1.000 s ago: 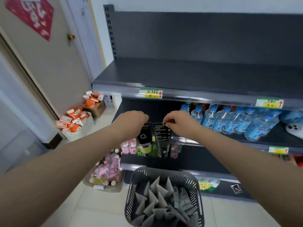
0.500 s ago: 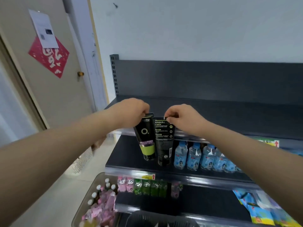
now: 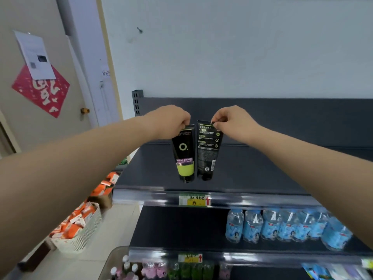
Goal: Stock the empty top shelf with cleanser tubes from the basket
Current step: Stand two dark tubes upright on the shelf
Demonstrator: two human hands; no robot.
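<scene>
We hold two cleanser tubes side by side over the top shelf [image 3: 262, 168], near its front edge. Our left hand [image 3: 169, 120] pinches the upper end of the left tube [image 3: 184, 154], and our right hand [image 3: 232, 122] pinches that of the right tube [image 3: 209, 150]. Water bottles [image 3: 282, 225] stand on the shelf below, to the right. A basket of packets [image 3: 84, 239] sits on the floor, left of the shelving.

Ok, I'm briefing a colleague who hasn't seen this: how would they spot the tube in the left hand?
Over the dark top shelf, two hands each dangle a black tube. The left hand pinches the left tube: a white ring and lime-green band, where the right tube shows only print.
</scene>
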